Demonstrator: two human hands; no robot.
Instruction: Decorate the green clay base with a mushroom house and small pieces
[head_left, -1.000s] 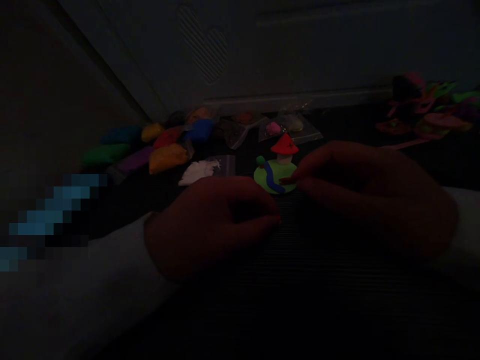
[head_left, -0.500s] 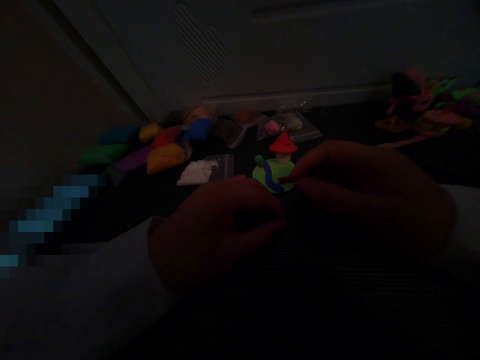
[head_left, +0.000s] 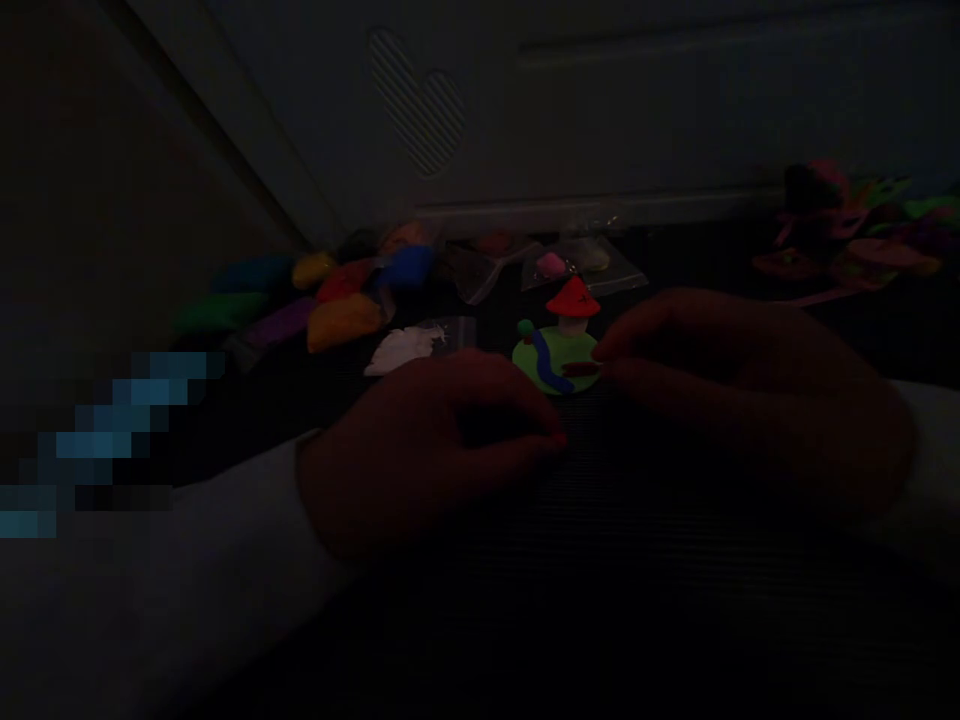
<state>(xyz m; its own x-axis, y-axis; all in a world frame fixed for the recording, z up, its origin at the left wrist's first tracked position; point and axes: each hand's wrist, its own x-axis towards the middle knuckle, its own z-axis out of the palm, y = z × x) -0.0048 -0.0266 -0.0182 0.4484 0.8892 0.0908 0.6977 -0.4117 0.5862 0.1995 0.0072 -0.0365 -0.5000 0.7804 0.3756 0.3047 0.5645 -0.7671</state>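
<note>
Brown strip pinched over the green disc

A thin brown strip (head_left: 580,369) is gripped at its right end between the fingertips of the right hand (head_left: 765,400), and its free end is held over the right part of a green disc (head_left: 562,345). A small red bit (head_left: 559,438) is pinched by the left hand (head_left: 420,445), in front of the disc. The disc is laid on a dark ridged surface (head_left: 600,600); on it are carried a winding blue band (head_left: 545,365), a small green ball (head_left: 525,328) at the left, and a red-capped mushroom (head_left: 574,300) at the back.

A bag of white clay (head_left: 405,350) is seen beyond the left hand, with coloured packets (head_left: 345,322) behind it. Colourful shapes (head_left: 885,257) are grouped at the far right, their details lost in the dimness.
</note>
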